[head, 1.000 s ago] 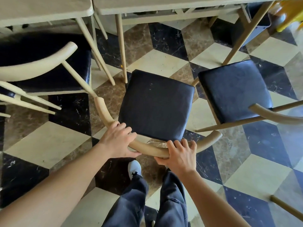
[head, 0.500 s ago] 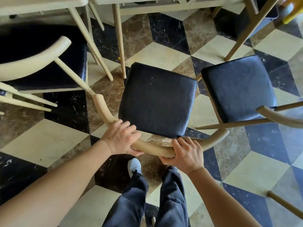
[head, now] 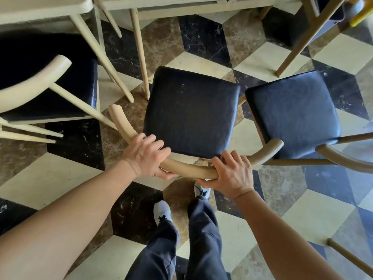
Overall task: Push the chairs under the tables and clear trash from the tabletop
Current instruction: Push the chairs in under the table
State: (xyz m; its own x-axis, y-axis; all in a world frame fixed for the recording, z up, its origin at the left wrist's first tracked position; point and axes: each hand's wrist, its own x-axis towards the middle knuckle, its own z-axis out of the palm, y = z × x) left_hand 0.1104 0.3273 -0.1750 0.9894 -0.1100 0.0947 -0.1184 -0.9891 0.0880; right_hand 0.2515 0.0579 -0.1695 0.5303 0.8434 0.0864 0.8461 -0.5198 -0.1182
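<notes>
A wooden chair with a black padded seat (head: 191,112) stands in front of me, its curved back rail (head: 189,169) nearest me. My left hand (head: 147,156) grips the rail's left part, fingers over the top and thumb below. My right hand (head: 232,174) grips the rail right of centre. The seat's far edge lies near the legs of a pale wooden table (head: 181,5), whose top is mostly out of view.
A second black-seated chair (head: 292,112) stands close on the right. A third chair (head: 46,81) sits at the left, partly under another pale table (head: 44,7). Table legs (head: 139,55) rise ahead. My feet (head: 162,212) stand on a checked marble floor.
The chair has slid forward toward the table, with both hands still gripping its back rail. I have stepped forward with it.
</notes>
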